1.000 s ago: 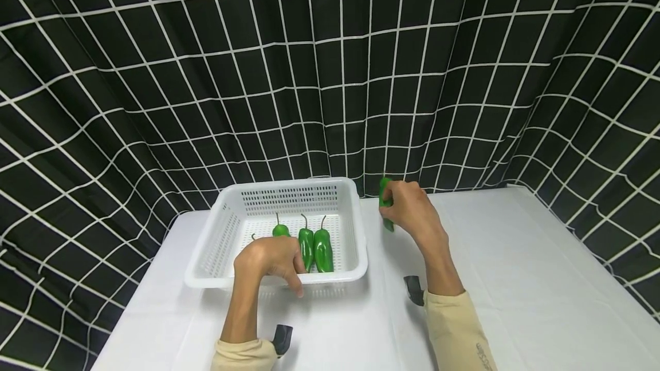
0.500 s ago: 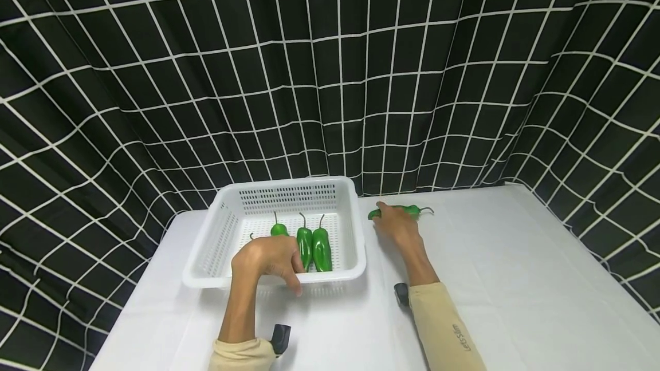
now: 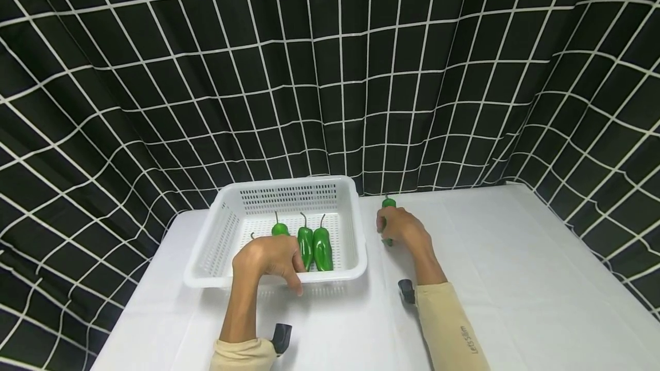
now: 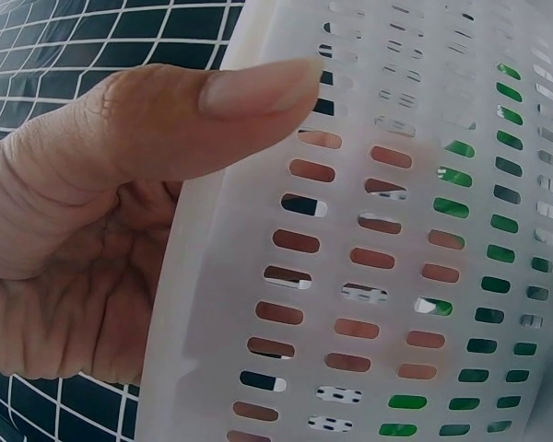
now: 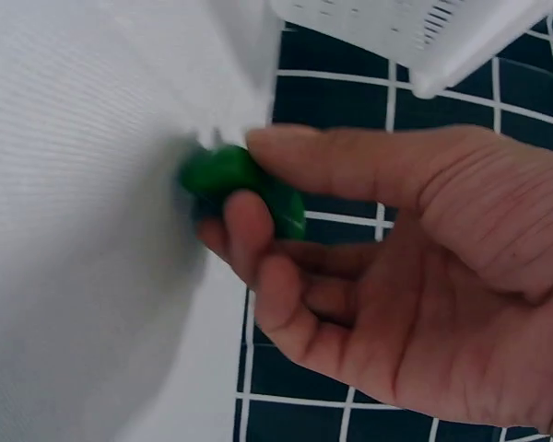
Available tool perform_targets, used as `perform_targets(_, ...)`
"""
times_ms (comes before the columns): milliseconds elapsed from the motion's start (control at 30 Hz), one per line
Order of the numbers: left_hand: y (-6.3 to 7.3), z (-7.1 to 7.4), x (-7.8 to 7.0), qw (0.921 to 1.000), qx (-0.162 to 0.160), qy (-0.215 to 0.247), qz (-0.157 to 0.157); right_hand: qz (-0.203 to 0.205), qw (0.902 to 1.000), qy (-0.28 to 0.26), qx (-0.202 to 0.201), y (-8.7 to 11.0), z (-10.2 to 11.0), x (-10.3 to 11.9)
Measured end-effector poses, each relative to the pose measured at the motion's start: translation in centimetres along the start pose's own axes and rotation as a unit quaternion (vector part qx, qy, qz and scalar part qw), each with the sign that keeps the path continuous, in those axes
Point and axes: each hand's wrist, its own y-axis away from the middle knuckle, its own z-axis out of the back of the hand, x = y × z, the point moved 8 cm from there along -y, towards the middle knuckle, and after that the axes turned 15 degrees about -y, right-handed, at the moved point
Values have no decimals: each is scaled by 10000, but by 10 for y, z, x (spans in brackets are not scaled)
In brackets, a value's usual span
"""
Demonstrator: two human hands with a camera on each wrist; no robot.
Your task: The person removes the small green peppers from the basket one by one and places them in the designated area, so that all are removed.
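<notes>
Basket (image 3: pixel 337 275) is gripped at near rim by L hand (image 3: pixel 268 256) — thumb outside, fingers inside. Pepper (image 3: pixel 389 203) is pinched betw. thumb & fingers of R hand (image 3: pixel 404 228), near basket's R side, stem twd. curtain (image 3: pixel 340 73); table (image 3: pixel 515 256) contact unclear. Other peppers (image 3: pixel 322 248) are seen in basket — some part-hidden by L hand.

A: What's the count?
B: One basket (image 3: pixel 335 276), with three peppers (image 3: pixel 323 249) plainly seen in it.
A: Any more in there?
B: A fourth stem (image 3: pixel 252 236) shows, its lower part hidden.
A: Outside it?
B: One held pepper (image 3: pixel 389 203) and one table (image 3: pixel 515 256).
A: And of the person?
B: One left hand (image 3: pixel 269 257) and one right hand (image 3: pixel 406 229), so two in all; two sleeves (image 3: pixel 450 322); two black wrist devices (image 3: pixel 282 337).
</notes>
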Motion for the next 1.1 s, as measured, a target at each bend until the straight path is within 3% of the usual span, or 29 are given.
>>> perform_targets(133,0,0,0,10000,23,-8,-9,-277,9982,-109,514,4,-4,-2)
perform_targets(267,0,0,1,10000,33,-22,-7,-412,9966,-102,713,6,-4,-5)
perform_targets(1100,-1,0,1,9997,147,-116,-171,-449,9952,-134,860,23,14,5)
